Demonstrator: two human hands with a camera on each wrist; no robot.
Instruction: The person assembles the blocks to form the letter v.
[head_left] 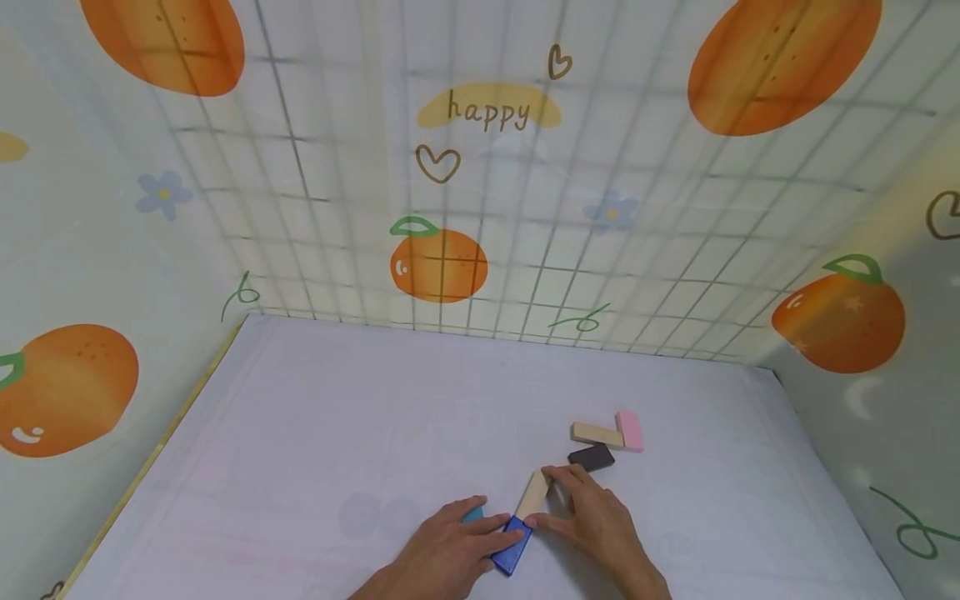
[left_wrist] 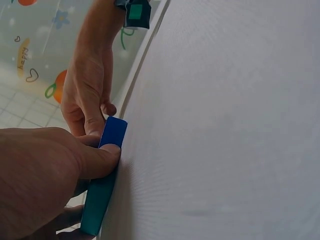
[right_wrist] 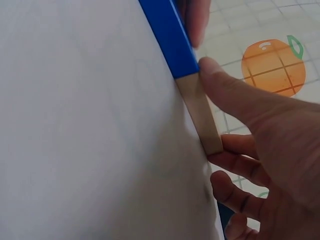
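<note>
My left hand pinches a blue block, with fingertips across its top and the thumb at its side. A teal block shows beside that thumb in the left wrist view. It is mostly hidden beneath the same hand in the head view. My right hand holds a plain wooden block between thumb and index finger, one at each end. The wooden block meets the blue one end to end. Close beyond the right fingers lies a dark block.
Farther back on the right, another plain wooden block lies against a pink block. The pale table is bordered by a printed cloth wall with oranges at the back and sides.
</note>
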